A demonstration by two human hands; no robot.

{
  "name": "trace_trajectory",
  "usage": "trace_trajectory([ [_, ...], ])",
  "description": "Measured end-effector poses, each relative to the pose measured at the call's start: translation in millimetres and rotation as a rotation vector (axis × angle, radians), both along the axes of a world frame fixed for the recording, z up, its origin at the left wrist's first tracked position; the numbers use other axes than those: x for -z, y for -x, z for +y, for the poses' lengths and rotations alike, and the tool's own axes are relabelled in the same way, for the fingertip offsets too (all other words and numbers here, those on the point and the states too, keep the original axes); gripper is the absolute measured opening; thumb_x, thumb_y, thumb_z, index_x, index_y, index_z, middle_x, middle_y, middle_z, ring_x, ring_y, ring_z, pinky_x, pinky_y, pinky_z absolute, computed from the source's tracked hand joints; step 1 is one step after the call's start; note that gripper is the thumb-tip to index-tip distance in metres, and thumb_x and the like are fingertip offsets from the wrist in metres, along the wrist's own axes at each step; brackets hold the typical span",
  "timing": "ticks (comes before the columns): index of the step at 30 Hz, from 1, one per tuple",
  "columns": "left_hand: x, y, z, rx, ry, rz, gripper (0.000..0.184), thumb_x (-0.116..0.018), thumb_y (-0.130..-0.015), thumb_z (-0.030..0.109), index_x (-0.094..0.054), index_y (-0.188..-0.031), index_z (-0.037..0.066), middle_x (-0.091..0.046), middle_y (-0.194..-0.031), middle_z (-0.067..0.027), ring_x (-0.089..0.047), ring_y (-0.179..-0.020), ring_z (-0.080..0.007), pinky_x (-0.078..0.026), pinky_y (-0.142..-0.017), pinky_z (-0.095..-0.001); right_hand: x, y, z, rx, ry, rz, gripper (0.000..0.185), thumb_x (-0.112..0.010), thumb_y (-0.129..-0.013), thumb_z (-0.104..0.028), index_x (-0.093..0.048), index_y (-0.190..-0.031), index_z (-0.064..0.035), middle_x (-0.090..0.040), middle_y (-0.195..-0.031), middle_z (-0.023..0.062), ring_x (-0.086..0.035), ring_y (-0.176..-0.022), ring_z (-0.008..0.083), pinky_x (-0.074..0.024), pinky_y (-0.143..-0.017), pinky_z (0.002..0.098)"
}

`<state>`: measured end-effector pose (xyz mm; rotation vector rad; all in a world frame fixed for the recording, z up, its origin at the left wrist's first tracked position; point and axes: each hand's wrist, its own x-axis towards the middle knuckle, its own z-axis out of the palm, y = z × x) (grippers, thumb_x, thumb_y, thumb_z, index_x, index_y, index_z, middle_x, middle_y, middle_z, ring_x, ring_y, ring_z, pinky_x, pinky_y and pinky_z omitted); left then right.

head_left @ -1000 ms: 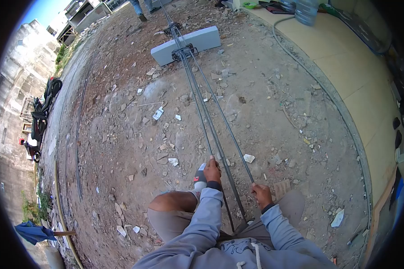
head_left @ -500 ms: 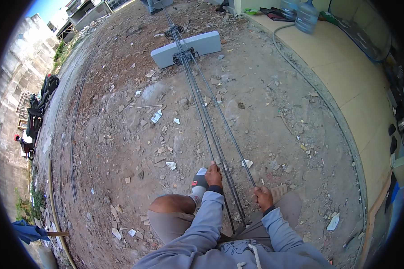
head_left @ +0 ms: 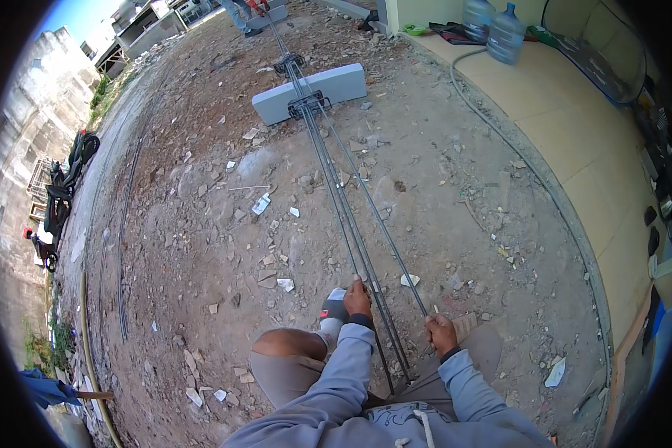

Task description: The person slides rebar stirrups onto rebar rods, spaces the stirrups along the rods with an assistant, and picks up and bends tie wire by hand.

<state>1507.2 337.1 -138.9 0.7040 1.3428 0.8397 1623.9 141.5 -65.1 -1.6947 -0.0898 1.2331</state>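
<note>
Several long steel rods point(head_left: 342, 196) run from between my knees away over a pale grey block point(head_left: 343, 84). Near the block, dark wire stirrups point(head_left: 308, 105) surround the rods, and a second cluster point(head_left: 289, 64) sits just beyond it. My left hand point(head_left: 358, 299) is closed round the leftmost rod, beside my shoe. Closed on the end of the rightmost rod point(head_left: 387, 235) is my right hand point(head_left: 440, 333), near my right knee. The middle rods pass between my two hands.
A person point(head_left: 239, 15) stands at the far end of the rods beside another block point(head_left: 276, 14). Motorbikes point(head_left: 57, 201) line the left side. At the right, a hose point(head_left: 500, 119) edges a tiled floor point(head_left: 567, 142) with water bottles point(head_left: 505, 36). Rubble covers the ground.
The far person's legs have shifted and a red-gloved or red-coloured hand area now shows at the rods. My view has tilted slightly upward. Both my hands keep their hold.
</note>
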Motion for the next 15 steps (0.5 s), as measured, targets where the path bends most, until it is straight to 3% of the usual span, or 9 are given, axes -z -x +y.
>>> trace_trajectory([
  [15,5.4,-0.5,-1.1,0.021,-0.027,0.035,0.043,-0.050,-0.090,0.040,-0.049,-0.063,0.007,-0.040,-0.047,0.0007,-0.036,-0.037,-0.0092,-0.028,-0.036,-0.0261,7.2,0.7,-0.9,-0.012,-0.031,-0.026,0.018,-0.053,-0.088,-0.022,-0.053,-0.078,-0.0076,-0.043,-0.050,-0.0009,-0.035,-0.036,0.0069,-0.0261,-0.032,0.0233],
])
